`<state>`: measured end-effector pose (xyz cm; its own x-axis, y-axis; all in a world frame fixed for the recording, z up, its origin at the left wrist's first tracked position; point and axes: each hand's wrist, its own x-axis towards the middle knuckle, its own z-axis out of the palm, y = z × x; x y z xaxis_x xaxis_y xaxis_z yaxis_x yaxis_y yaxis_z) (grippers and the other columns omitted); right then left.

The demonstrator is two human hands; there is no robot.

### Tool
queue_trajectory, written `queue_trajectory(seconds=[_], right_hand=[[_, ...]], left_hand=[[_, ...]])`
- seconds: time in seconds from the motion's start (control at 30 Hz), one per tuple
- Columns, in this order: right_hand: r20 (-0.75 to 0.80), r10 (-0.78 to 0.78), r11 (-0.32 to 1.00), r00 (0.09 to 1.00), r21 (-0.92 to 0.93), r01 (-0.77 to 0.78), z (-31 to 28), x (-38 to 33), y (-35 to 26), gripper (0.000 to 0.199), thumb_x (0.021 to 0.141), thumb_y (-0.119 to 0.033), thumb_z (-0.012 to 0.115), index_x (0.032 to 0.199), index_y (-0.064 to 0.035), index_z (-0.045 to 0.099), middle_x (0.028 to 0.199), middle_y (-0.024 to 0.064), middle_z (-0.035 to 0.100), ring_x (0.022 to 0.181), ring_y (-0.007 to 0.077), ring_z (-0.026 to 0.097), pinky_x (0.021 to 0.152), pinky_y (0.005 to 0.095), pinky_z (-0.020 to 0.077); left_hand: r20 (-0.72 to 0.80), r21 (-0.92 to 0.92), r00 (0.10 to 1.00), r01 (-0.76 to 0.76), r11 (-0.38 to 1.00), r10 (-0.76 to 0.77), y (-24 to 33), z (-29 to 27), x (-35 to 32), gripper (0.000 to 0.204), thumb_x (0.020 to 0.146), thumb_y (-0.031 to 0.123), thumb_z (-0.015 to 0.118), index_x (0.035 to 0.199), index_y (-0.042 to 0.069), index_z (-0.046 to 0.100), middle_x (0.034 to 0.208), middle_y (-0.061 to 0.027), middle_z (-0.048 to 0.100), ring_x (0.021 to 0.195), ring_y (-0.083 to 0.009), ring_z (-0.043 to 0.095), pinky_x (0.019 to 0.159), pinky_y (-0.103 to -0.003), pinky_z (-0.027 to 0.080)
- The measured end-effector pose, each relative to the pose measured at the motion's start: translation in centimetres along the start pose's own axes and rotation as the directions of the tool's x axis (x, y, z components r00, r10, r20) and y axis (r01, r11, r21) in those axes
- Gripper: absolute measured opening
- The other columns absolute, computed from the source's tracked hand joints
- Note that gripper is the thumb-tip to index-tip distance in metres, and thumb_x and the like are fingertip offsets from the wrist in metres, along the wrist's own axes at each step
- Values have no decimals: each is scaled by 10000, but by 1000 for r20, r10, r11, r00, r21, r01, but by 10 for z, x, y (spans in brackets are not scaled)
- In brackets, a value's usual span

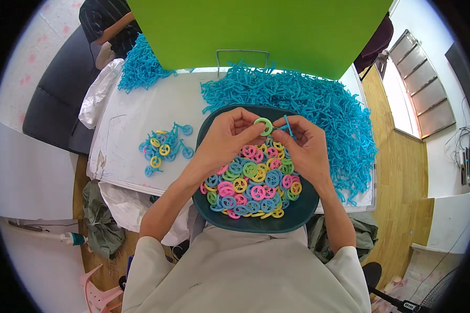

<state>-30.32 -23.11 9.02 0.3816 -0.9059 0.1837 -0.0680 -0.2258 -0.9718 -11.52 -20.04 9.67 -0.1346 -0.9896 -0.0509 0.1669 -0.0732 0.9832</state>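
Note:
Above a dark green basin (pixel 256 228), my left hand (pixel 228 134) pinches a light green plastic wheel (pixel 270 125) between thumb and fingers. My right hand (pixel 305 147) is closed on a blue T-shaped plastic piece (pixel 288 127), its inner end close against the wheel. Whether the two parts are joined cannot be made out. The basin rests at my lap against the table edge, filled with small pink, yellow, green and blue wheels (pixel 257 192). Left of my left forearm lies a small group of wheels with blue stems attached (pixel 164 147).
A big heap of blue plastic pieces (pixel 344 135) covers the table's right side; a smaller heap (pixel 141 65) sits at the far left. A green board (pixel 261 31) stands across the back of the white table (pixel 125 120). Another person's arm (pixel 115 28) shows at upper left.

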Motion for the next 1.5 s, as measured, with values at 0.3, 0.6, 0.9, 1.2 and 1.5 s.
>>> queue_trajectory(seconds=[0.3, 0.6, 0.9, 1.2, 1.5], right_hand=[[24, 78, 994, 997, 81, -80, -3, -3, -4, 404, 839, -6, 679, 1215, -4, 532, 899, 85, 672, 814, 101, 637, 715, 218, 511], [54, 174, 967, 983, 181, -181, -2, -1, -2, 342, 870, -53, 666, 1183, 23, 549, 917, 84, 672, 792, 97, 644, 695, 206, 521], [111, 222, 935, 969, 256, -244, -5, 3, 8, 340, 867, -61, 674, 1174, 31, 562, 896, 73, 675, 785, 106, 646, 701, 212, 519], [-12, -90, 963, 996, -257, 84, 3, 0, -6, 238, 839, -49, 690, 1061, 19, 643, 847, 88, 700, 796, 124, 680, 655, 223, 523], [-88, -25, 993, 996, -113, 14, 3, -1, -3, 140, 864, -82, 678, 949, 28, 684, 759, 65, 703, 691, 82, 655, 583, 189, 483]], left_hand=[[-35, 227, 994, -91, 970, 101, -5, 5, -5, 136, 911, 98, 626, 964, -2, 551, 918, -50, 630, 845, -109, 636, 772, -252, 538], [-74, 377, 986, -108, 920, 147, -1, 10, -7, 148, 901, 93, 636, 968, -9, 553, 911, -62, 638, 837, -100, 631, 733, -240, 521], [-75, 289, 993, -66, 955, 91, -4, 10, -5, 139, 893, 82, 641, 963, -1, 553, 907, -72, 641, 815, -101, 627, 702, -238, 517], [-129, 212, 970, -175, 961, 205, -5, 6, -4, 151, 907, 67, 611, 1036, -7, 585, 918, -80, 660, 835, -125, 647, 718, -255, 528], [-86, 268, 971, -195, 944, 225, 6, 11, -11, 229, 924, 58, 586, 1136, -26, 612, 1031, -107, 664, 901, -154, 655, 793, -272, 550]])
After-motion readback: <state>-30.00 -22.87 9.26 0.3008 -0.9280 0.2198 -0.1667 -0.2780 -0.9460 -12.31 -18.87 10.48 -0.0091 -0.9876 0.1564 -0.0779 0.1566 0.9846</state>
